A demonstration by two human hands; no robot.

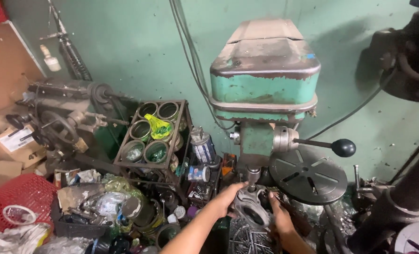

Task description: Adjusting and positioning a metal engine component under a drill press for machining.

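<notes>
I am holding a grey ring-shaped cast-metal part point(251, 209) under the chuck point(253, 176) of the worn green drill press point(264, 84), left hand point(228, 197) and right hand point(280, 217) clasping its opposite rims. It looks heavy, rigid and oily-slick; the thick rim seems the safest hold.

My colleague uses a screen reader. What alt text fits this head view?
Two bare hands, left hand and right hand, hold a grey metal ring-shaped part under the chuck of a worn green drill press, beside a rack of tins.
</notes>
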